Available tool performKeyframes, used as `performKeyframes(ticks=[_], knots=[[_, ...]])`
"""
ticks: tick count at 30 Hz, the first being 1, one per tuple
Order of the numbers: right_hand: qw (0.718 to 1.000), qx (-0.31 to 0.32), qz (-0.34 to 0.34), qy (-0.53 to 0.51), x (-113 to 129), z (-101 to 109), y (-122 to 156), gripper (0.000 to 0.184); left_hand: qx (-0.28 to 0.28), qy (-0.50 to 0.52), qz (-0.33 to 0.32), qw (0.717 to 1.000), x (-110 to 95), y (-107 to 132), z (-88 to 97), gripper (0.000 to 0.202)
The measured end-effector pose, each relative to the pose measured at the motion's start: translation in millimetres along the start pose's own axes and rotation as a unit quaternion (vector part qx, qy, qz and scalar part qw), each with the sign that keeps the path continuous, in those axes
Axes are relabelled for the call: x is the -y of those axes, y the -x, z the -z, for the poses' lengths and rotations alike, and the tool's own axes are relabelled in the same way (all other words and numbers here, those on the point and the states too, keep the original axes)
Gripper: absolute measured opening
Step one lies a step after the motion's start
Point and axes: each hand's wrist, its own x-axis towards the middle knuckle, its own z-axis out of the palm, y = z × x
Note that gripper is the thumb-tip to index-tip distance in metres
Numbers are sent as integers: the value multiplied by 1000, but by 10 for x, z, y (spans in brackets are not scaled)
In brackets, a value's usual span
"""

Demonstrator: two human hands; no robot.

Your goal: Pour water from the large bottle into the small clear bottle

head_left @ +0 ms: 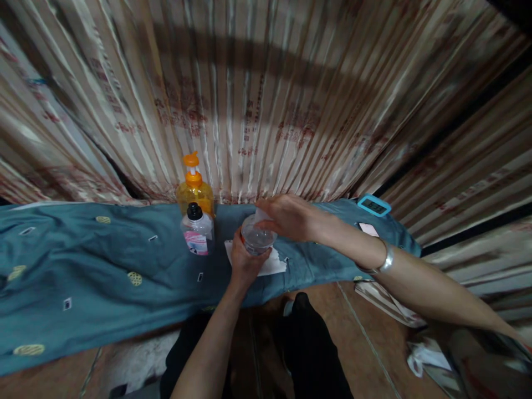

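Observation:
My left hand (245, 260) is wrapped round a clear, round container (260, 238), like a plastic cup with its top facing me. Over the far rim, my right hand (285, 216) is closed with its fingers pinching a small white piece that looks like tissue (261, 216). Whether this piece touches the container I cannot tell. Beneath the container lies a torn sheet of white paper (274, 265). Left of my hands stand a clear bottle with a black cap and pink label (198, 235) and, behind it, a yellow pump bottle (194, 194).
A teal patterned cloth (103, 266) covers the long narrow surface. At its right end are a blue-framed digital clock (374, 205) and a small pale flat object (368, 229). A pleated curtain (249, 111) hangs close behind. My legs are below the front edge, above a tiled floor (353, 327).

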Motion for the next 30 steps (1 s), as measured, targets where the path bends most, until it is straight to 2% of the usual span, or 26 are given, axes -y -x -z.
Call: performKeyframes(ticks=[2, 7, 10, 14, 17, 20, 22, 24, 27, 30], knots=[[1000, 3, 6, -1, -10, 5, -9, 31, 1, -5, 1, 1000, -1, 1, 2, 83], [998, 7, 48, -40, -139, 2, -42, 44, -11, -13, 4, 1000, 18, 5, -11, 88], [995, -8, 56, -81, -216, 10, -37, 41, -11, -11, 1, 1000, 34, 5, -16, 88], [983, -68, 42, -165, -331, -3, 40, 35, -4, -2, -17, 1000, 25, 5, -2, 88], [948, -157, -1, -276, -481, -153, 134, 36, 0, 4, -8, 1000, -3, 6, 13, 86], [870, -249, -63, -420, -651, -512, 242, 51, 3, 9, 9, 1000, -27, 7, 24, 87], [810, -293, -113, -496, -741, -870, 312, 61, 5, 11, 12, 1000, -33, 7, 31, 88], [762, -311, -164, -544, -806, -1294, 371, 60, 6, 9, 11, 1000, -33, 7, 37, 89], [713, -330, -237, -571, -893, -1945, 437, 52, 4, 0, 12, 1000, -31, 9, 43, 90], [696, -341, -329, -539, -1029, -2444, 535, 31, 4, -3, 9, 1000, -34, 12, 47, 85]])
